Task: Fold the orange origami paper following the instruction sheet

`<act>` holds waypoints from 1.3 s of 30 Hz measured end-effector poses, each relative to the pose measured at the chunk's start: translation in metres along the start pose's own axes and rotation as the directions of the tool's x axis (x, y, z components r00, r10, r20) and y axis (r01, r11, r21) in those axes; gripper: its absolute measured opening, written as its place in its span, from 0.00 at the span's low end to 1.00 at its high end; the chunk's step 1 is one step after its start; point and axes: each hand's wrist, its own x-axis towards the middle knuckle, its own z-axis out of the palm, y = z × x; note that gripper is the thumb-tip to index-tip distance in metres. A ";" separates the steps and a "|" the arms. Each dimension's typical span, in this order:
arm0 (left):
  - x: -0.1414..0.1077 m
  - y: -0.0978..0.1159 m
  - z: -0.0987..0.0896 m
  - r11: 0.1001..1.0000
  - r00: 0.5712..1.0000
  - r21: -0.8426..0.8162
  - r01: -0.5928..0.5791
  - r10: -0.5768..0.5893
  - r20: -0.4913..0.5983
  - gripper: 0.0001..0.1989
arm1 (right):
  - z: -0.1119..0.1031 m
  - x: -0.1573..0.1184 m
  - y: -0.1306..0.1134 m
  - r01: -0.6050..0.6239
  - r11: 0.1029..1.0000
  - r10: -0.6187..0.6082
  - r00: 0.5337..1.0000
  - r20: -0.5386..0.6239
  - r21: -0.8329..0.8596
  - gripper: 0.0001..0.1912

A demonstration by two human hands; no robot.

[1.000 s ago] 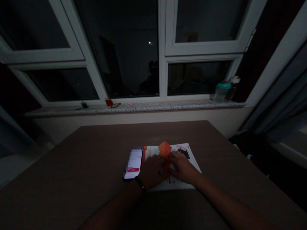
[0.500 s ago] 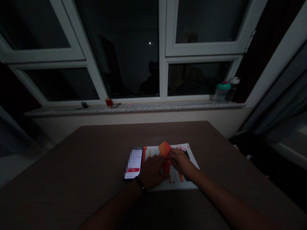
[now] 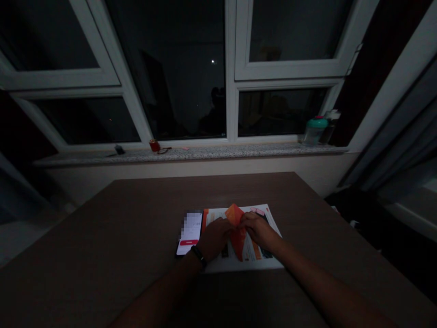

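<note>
An orange-red, pointed sheet of folded paper (image 3: 239,246) lies over a white printed booklet (image 3: 247,264) on the dark brown wooden tabletop (image 3: 143,214). The left hand (image 3: 215,237) and right hand (image 3: 258,229) bend their fingers over its middle from either side; whether either pinches it, I cannot tell. Good handling here likely means one hand anchoring the layers while the other presses evenly, edges aligned.

- No wording legible on the printed page (image 3: 251,263), where lines of type run too small and dim to read
- Pale lettering on the lit phone (image 3: 191,230), set in a red band (image 3: 189,242), likewise unreadable, the screen partly pixelated
</note>
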 end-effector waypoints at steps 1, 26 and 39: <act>0.003 -0.004 0.002 1.000 1.000 -0.025 0.018 -0.019 -0.024 0.13 | 0.001 0.001 0.002 0.003 1.000 -0.003 1.000 0.000 0.000 0.19; 0.000 -0.015 0.004 0.998 0.999 -0.036 -0.052 0.052 -0.015 0.19 | 0.000 -0.005 -0.004 -0.033 0.991 0.039 0.998 0.045 -0.130 0.10; 0.008 -0.013 0.004 0.997 0.999 0.072 -0.014 0.017 -0.034 0.13 | 0.001 0.001 0.003 0.006 0.997 -0.003 0.999 0.042 -0.074 0.18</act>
